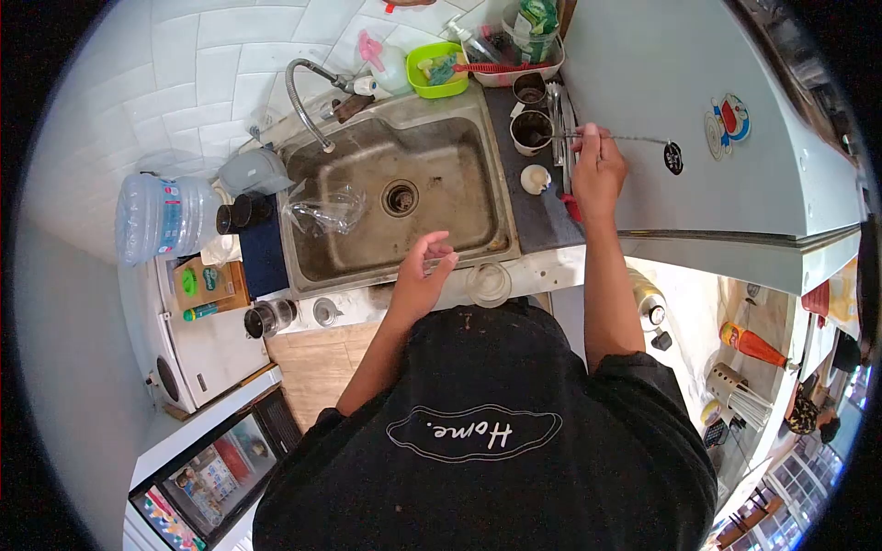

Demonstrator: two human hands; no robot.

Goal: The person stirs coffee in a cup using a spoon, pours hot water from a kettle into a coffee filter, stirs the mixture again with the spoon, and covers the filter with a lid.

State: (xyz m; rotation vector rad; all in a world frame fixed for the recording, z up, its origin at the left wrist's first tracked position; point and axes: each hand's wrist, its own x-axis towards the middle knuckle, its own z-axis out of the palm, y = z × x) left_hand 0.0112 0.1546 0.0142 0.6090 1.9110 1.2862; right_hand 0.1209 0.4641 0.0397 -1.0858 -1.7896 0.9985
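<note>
My right hand is closed around a long, thin bar spoon with a twisted-looking handle. The spoon lies nearly level, and its left end reaches into a cup with a dark inside. Several slim metal utensils lie beside that cup, close to my right fingers. Below it stands a small white container. Over the sink's front edge, my left hand has its fingers loosely bent and thumb apart, with nothing in it. A clear glass container stands just right of it on the counter edge.
The steel sink has a crumpled clear plastic bag at its left and a faucet behind. A green basket sits at the back. A large water bottle stands left; a fridge walls the right.
</note>
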